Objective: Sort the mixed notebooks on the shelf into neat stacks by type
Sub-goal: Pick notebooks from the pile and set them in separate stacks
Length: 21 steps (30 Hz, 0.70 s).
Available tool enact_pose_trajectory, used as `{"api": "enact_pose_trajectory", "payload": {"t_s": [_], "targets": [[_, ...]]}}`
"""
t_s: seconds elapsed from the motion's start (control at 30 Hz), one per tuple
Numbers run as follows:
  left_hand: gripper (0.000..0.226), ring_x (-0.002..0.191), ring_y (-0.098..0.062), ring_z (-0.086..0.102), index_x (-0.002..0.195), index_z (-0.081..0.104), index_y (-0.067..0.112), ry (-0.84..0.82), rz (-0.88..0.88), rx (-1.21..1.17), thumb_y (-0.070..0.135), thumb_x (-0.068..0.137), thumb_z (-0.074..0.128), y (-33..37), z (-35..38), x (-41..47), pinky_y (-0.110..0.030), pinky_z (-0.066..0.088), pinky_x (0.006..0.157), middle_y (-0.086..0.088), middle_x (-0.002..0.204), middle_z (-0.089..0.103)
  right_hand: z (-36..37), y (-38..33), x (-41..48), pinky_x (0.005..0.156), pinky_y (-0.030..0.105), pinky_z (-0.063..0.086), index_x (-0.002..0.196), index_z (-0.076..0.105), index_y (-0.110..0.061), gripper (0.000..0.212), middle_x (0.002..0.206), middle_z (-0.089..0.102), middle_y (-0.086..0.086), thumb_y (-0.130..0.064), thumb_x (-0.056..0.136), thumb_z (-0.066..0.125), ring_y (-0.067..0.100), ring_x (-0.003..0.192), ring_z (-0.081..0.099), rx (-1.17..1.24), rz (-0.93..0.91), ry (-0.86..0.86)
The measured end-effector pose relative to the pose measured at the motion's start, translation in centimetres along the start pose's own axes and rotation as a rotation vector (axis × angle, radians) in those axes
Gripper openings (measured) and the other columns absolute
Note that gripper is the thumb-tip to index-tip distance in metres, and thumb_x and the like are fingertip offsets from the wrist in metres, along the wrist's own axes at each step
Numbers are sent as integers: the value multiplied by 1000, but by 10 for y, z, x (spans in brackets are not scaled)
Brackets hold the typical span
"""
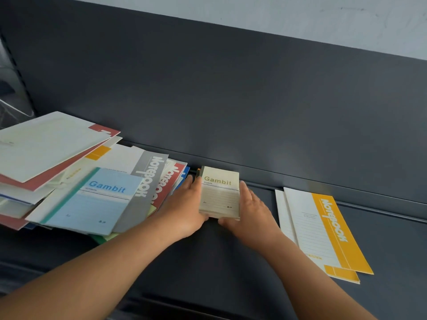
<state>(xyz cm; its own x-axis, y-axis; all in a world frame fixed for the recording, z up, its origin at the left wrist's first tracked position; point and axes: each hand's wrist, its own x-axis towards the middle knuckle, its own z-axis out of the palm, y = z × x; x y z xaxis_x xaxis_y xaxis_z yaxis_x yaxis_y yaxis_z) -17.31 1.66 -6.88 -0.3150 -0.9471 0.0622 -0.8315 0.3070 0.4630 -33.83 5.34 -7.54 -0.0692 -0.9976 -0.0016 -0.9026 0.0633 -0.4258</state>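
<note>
The cream Gambit notebooks [219,195] between my palms are a small, thick block of matte paper covers, ruled with faint lines below olive lettering, page edges layered at the near side. My left hand [184,209] lies flat against the block's left side and my right hand [251,211] flat against its right. The fingers of both run straight along the edges and the thumbs rest at the near edge, so I press it rather than clasp it. It sits on the smooth dark grey shelf [208,262], its far end close to the back panel [231,100]. Just left of my left hand sprawls a loose, slanting pile [46,146], with a pale blue Gambit notebook [92,199] on a grey Notebook [147,181] and a red one [168,183]. To the right of my right hand, apart from it, lie two large white notebooks with yellow bands [323,227], overlapping.
</note>
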Motion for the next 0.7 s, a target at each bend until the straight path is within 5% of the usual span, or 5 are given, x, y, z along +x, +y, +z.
{"api": "enact_pose_trajectory", "payload": {"t_s": [0.17, 0.27, 0.5, 0.7], "targets": [[86, 148, -17, 2, 153, 0, 25, 12, 28, 145, 41, 92, 58, -10, -37, -19, -37, 15, 117, 5, 162, -3, 2, -33, -3, 120, 35, 8, 155, 8, -21, 85, 162, 11, -1, -55, 91, 52, 19, 150, 9, -104, -135, 2], [75, 149, -19, -4, 153, 0, 29, 40, -5, 242, 48, 96, 45, -34, -58, -33, -39, 10, 118, 6, 162, -7, 10, -59, -3, 120, 34, 7, 155, 13, -22, 70, 163, 12, -1, -50, 98, 43, 18, 150, 7, -84, -208, -9], [67, 148, -25, -11, 153, 4, 27, -78, -266, 487, 59, 97, 20, -107, -93, -59, -46, -3, 118, -3, 162, -4, 36, -119, 0, 118, 33, 26, 150, 27, -23, 56, 158, 26, -4, -41, 100, 44, 16, 145, 24, 39, -310, -56], [63, 148, -21, -10, 154, 0, 25, -159, -195, 333, 53, 99, 15, -113, -85, -74, -40, 2, 118, -4, 162, -9, 54, -140, 2, 97, 33, 50, 139, 41, -23, 44, 137, 47, -6, -39, 99, 46, 15, 124, 48, 177, -242, -78]]}}
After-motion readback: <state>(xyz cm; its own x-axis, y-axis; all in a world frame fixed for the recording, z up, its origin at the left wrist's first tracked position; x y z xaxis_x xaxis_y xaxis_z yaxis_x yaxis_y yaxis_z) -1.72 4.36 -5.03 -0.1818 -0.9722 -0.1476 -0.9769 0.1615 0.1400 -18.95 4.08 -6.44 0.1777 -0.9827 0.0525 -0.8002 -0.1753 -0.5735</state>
